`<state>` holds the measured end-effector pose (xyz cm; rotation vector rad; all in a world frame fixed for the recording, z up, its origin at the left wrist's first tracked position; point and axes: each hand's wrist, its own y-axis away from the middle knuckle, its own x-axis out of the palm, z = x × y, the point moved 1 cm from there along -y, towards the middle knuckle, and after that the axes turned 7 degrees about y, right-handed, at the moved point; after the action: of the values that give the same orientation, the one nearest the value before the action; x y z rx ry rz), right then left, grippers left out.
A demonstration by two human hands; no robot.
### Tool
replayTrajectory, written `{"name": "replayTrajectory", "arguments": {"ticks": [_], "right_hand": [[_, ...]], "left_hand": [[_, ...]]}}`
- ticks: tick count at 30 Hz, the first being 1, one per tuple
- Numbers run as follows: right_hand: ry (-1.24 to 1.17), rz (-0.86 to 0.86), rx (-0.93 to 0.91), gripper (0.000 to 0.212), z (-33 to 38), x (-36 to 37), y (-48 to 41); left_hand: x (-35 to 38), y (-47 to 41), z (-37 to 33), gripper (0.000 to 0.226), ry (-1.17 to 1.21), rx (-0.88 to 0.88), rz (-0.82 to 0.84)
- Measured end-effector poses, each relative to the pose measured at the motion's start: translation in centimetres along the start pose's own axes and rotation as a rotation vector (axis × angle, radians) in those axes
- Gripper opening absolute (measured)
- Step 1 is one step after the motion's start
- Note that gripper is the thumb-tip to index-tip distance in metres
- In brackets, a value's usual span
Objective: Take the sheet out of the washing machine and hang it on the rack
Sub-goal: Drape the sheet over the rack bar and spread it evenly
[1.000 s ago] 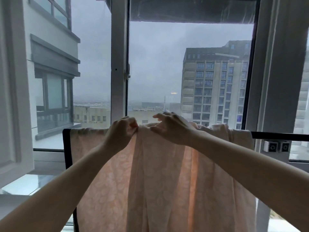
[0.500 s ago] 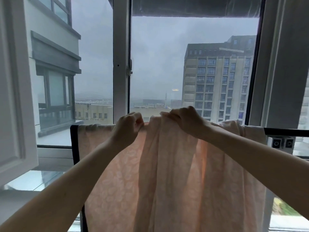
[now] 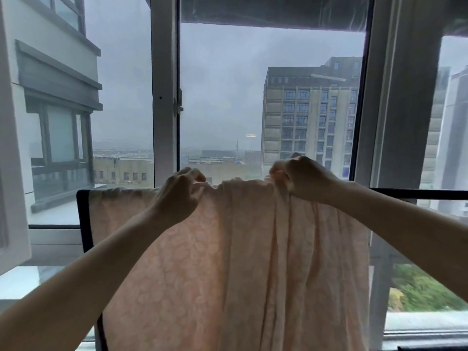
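"Head view: where is the sheet (image 3: 240, 249) hanging?"
"It's draping over the black rack (image 3: 417, 193), hiding most of the bar (its lower edge is running out of frame)."
"And the hands?"
"The left hand (image 3: 177, 196) and right hand (image 3: 301, 178) are both pinching its top fold, fingers curling, arms reaching forward."

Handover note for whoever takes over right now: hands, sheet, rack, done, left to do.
Left hand: grips the top edge of the sheet.
Right hand: pinches a bunched fold of that edge.
Sheet: draped over the black rack, flat at left, gathered at right.
Done: sheet on rack.
Left: probably spread the gathers rightward along the rack, then let go.
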<state>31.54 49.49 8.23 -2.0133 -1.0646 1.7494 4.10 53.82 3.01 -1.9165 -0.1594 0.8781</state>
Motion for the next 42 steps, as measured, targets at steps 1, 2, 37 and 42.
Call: {"name": "replayTrajectory", "arguments": {"ticks": [1, 2, 37, 42], "right_hand": [[-0.025, 0.011, -0.026, 0.025, 1.1, 0.0, -0.4], [-0.062, 0.024, -0.048, 0.024, 2.1, 0.2, -0.8], [-0.099, 0.022, 0.058, 0.036, 1.3, 2.8, 0.4], [-0.162, -0.150, 0.034, 0.025, 0.1, 3.1, 0.7]], "left_hand": [[0.2, -0.2, -0.3, 0.012, 0.018, 0.020, 0.021], [0.3, -0.3, -0.6, 0.014, 0.025, 0.038, 0.040], [2.2, -1.9, -2.8, 0.015, 0.148, 0.030, 0.126], [3.8, -2.3, -2.8, 0.008, 0.322, -0.075, 0.040]]}}
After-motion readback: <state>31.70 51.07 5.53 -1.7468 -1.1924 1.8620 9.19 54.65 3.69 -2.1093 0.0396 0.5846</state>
